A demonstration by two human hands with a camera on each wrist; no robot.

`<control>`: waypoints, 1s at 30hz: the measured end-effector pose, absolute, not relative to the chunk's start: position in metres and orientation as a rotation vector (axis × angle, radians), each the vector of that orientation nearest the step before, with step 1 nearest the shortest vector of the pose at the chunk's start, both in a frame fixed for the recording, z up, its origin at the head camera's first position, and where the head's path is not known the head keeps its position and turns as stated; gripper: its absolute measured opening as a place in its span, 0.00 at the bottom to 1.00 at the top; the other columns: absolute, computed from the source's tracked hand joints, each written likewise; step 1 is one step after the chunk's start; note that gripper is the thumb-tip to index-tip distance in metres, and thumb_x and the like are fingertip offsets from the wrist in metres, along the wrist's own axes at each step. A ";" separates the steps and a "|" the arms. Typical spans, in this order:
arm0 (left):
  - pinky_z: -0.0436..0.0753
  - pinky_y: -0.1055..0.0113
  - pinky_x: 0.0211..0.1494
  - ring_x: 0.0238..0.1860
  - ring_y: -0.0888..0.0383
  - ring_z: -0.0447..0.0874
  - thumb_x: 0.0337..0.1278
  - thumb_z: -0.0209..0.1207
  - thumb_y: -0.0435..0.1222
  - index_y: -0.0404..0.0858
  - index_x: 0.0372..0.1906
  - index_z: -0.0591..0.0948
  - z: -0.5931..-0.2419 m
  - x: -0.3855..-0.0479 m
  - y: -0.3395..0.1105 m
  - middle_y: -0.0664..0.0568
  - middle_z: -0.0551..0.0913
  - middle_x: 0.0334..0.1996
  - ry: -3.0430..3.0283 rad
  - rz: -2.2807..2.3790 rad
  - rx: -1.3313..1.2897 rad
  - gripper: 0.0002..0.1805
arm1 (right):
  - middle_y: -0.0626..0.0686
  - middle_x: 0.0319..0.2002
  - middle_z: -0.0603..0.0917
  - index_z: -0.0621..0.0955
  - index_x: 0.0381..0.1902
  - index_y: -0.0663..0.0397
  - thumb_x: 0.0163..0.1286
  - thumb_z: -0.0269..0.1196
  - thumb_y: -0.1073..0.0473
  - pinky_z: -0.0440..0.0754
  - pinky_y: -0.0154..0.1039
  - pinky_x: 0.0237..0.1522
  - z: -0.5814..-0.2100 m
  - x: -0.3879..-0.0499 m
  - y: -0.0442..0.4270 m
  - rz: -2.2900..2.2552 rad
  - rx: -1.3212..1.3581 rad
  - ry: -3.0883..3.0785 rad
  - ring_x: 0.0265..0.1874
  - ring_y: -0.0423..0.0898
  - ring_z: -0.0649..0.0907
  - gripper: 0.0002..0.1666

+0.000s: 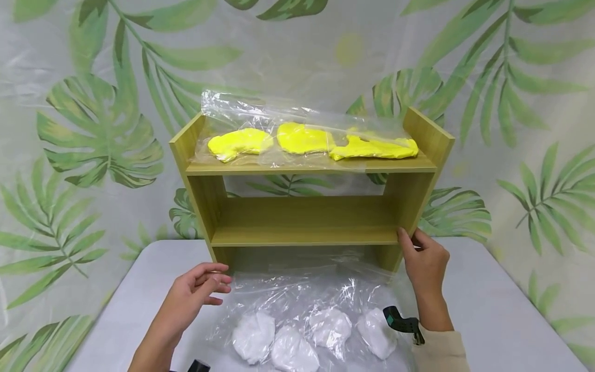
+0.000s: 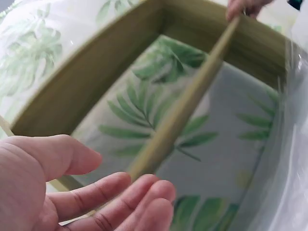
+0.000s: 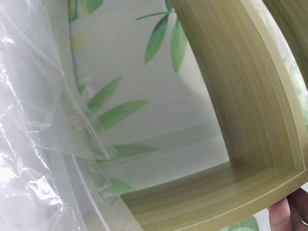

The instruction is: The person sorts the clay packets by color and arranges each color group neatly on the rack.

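- A pale, smooth table (image 1: pixel 492 320) filled the lower part of the scene, its far corners rounded.
- Behind it, and to the left and right, hung a light grey cloth (image 1: pixel 334 46) printed with large green leaves.
- A wooden shelf (image 1: pixel 304 219) stood upright toward the far side of the table, in the middle, with two side panels, an upper board and a lower board; its back was open, and leaf print showed through.
- On the upper board lay three bright yellow lumps (image 1: pixel 304 138) in a row, wrapped in clear plastic (image 1: pixel 232 106).
- On the near side of the shelf, four white lumps (image 1: pixel 331 326) lay on the table in clear, shiny bagging (image 1: pixel 297 289).
- The right hand (image 1: pixel 426 258) gripped the shelf's right side panel beside the lower board, its thumb at the front edge; a beige sleeve (image 1: pixel 439 349) and a black wrist strap (image 1: pixel 402 323) showed below it.
- The left hand (image 1: pixel 197 289) was loosely open and held nothing, its fingers gently bent, just left of the bagging and near the shelf's lower left side; whether a fingertip touched the wood could not be told.
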State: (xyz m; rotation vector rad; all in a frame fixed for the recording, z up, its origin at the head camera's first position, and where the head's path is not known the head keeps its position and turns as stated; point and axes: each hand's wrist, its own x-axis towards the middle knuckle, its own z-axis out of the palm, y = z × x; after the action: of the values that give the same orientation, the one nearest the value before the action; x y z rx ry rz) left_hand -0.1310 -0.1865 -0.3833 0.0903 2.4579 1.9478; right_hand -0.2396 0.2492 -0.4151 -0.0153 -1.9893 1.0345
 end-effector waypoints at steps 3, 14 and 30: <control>0.83 0.61 0.43 0.44 0.50 0.84 0.69 0.54 0.38 0.34 0.57 0.76 -0.397 -0.140 -0.192 0.43 0.84 0.45 2.468 1.868 -0.002 0.17 | 0.58 0.28 0.87 0.88 0.36 0.61 0.64 0.66 0.55 0.71 0.15 0.26 -0.414 -0.241 0.249 1.044 -0.018 -1.997 0.26 0.15 0.73 0.13; 0.83 0.57 0.43 0.41 0.50 0.84 0.65 0.57 0.39 0.27 0.52 0.78 -0.432 -0.155 -0.205 0.43 0.84 0.41 2.508 1.632 -0.191 0.19 | 0.58 0.29 0.88 0.88 0.37 0.61 0.65 0.66 0.53 0.71 0.16 0.26 -0.415 -0.240 0.249 1.067 -0.030 -2.011 0.26 0.16 0.74 0.15; 0.80 0.64 0.27 0.23 0.57 0.77 0.52 0.68 0.42 0.32 0.36 0.81 -0.460 -0.159 -0.212 0.51 0.79 0.20 2.579 1.327 -0.271 0.16 | 0.58 0.28 0.87 0.88 0.36 0.61 0.64 0.66 0.54 0.70 0.15 0.26 -0.415 -0.240 0.250 1.037 -0.048 -2.017 0.26 0.15 0.72 0.14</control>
State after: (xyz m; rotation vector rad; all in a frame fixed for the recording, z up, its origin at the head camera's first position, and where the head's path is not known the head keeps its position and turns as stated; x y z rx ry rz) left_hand -0.1595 -0.2124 -0.4599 -0.2711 2.5788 1.3268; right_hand -0.2399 0.2496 -0.4145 -0.0478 -2.0170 1.0369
